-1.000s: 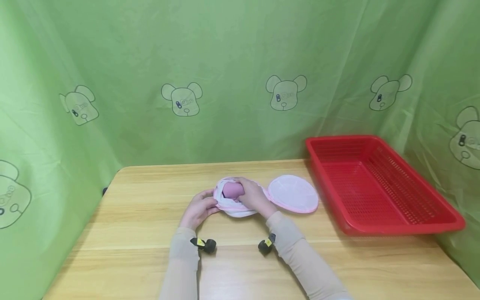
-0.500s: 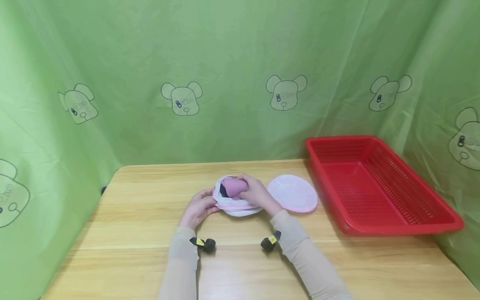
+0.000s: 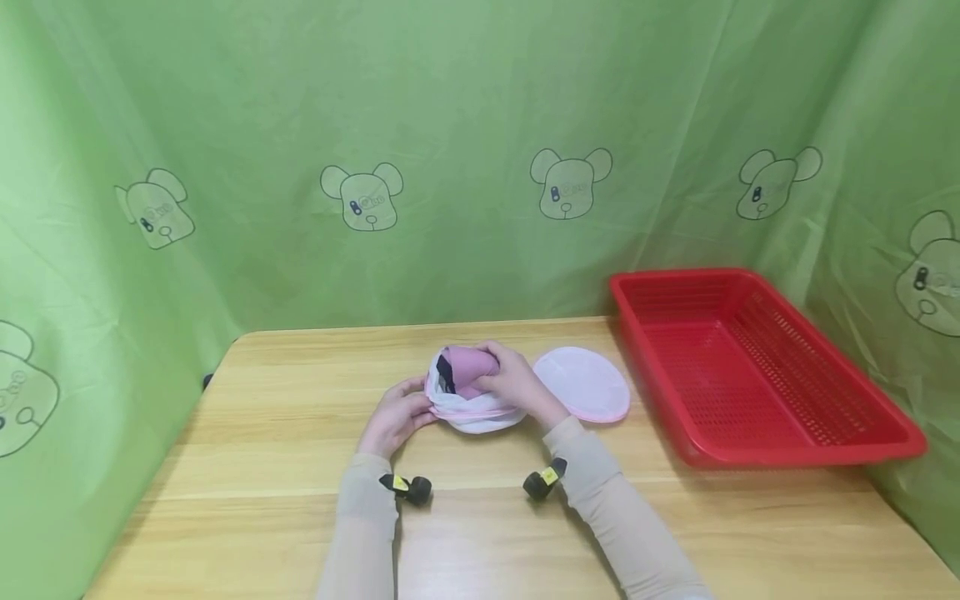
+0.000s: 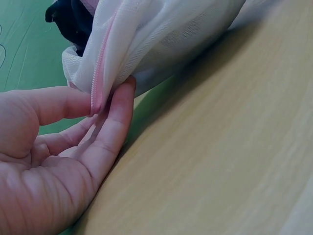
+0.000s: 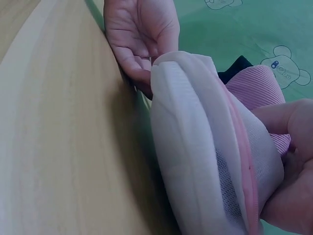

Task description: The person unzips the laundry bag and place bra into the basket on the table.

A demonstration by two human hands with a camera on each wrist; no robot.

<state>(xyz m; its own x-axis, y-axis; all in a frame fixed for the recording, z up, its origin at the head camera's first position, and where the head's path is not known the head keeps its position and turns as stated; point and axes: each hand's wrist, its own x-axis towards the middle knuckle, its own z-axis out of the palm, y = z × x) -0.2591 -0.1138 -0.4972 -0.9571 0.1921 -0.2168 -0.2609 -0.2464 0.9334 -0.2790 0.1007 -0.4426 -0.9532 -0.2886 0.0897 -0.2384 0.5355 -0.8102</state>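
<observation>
A round white mesh laundry bag [image 3: 480, 423] with a pink zip [image 4: 101, 68] lies unzipped on the table. Its round lid [image 3: 583, 383] is folded out flat to the right. Pinched between thumb and fingers, the bag's left rim is in my left hand [image 3: 393, 417]. My right hand [image 3: 517, 387] reaches over the right side of the opening and grips a pink ribbed cloth [image 5: 257, 88], which sticks up out of the bag. Beside it, a piece of black cloth [image 3: 446, 377] shows in the opening. The garment's full shape is hidden inside the bag.
A red plastic basket [image 3: 795, 458] stands at the table's right, close beyond the lid. The wooden table [image 3: 285, 433] spreads around the bag. Green curtains [image 3: 465, 275] printed with bear heads hang at the back and sides.
My right hand has shifted slightly up and right, drawing the pink cloth higher out of the bag; more black cloth shows. The lid has moved slightly. My left hand keeps its place.
</observation>
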